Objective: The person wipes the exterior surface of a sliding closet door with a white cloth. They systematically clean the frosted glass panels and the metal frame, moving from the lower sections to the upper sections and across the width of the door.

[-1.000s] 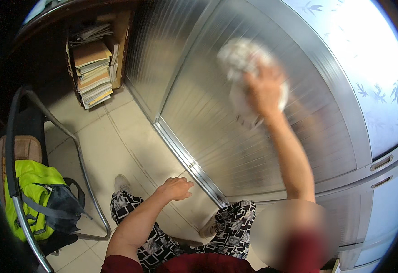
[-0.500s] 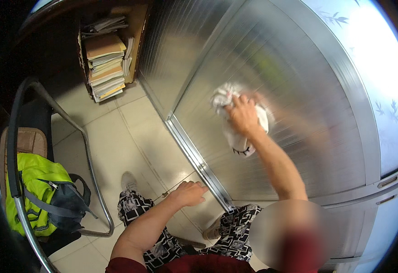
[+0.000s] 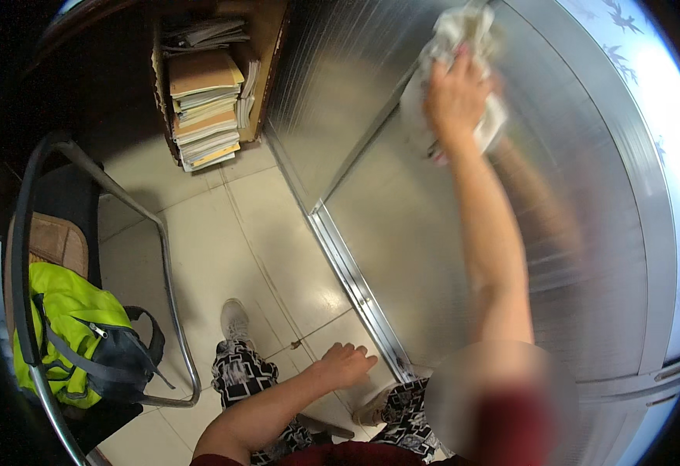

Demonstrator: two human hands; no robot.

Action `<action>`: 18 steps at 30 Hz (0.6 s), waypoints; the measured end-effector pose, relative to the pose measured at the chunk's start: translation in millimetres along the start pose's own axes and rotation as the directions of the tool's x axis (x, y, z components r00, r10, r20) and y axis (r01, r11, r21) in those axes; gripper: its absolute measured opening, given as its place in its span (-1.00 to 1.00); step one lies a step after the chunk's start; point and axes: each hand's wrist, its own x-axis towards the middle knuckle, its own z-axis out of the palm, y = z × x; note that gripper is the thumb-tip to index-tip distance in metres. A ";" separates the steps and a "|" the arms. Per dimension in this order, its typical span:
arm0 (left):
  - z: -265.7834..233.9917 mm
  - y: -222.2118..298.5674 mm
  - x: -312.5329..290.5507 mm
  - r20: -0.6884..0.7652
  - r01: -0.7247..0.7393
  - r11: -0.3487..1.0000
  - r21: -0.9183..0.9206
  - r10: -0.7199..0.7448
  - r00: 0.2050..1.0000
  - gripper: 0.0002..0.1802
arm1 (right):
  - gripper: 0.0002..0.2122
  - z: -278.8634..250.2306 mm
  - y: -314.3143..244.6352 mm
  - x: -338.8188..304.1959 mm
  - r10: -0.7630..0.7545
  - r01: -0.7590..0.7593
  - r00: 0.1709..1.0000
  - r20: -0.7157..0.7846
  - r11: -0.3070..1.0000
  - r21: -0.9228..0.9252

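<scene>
My right hand [image 3: 458, 97] presses a crumpled white cloth [image 3: 495, 124] flat to the shiny, ribbed translucent panel [image 3: 588, 287] of a metal-framed partition. Cloth bunches out above the fingertips and on both sides of the hand, and the panel mirrors my forearm. The hand is high up, close to the upright metal strip between two panels. Lower down, my left hand [image 3: 347, 365] hangs in the air above the floor near the metal floor track [image 3: 359, 291]. Its fingers are loosely bent, a little apart, with nothing seen in them.
On the left stands a metal-framed chair [image 3: 170, 287] carrying a lime-green and grey backpack [image 3: 83, 334]. A worn wooden cabinet [image 3: 161, 101] at the far left holds stacked papers [image 3: 206, 109]. Pale tiles [image 3: 208, 225] cover the floor. Frosted, leaf-patterned glass [image 3: 666, 101] is at the right.
My right hand has slid the cloth up and away along the panel, straightening the arm. My left hand has shifted slightly right and down in view, and the whole view has moved a little.
</scene>
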 end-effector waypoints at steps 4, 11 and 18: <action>-4.8 -0.6 -0.8 0.011 -0.004 1.000 -0.019 0.004 1.000 -0.51 | -0.83 23.4 -68.2 -121.6 -0.244 0.159 0.911 0.333 0.951 0.264; -7.8 5.2 1.0 0.012 -0.040 0.998 -0.041 0.040 0.999 -0.52 | -0.78 -7.2 -59.2 -135.7 -0.422 0.085 0.735 0.530 0.834 0.546; 5.1 4.0 10.1 0.059 -0.030 0.999 0.022 0.028 0.998 -0.52 | -0.82 -47.6 51.1 42.8 0.093 -0.073 0.990 -0.105 0.981 0.179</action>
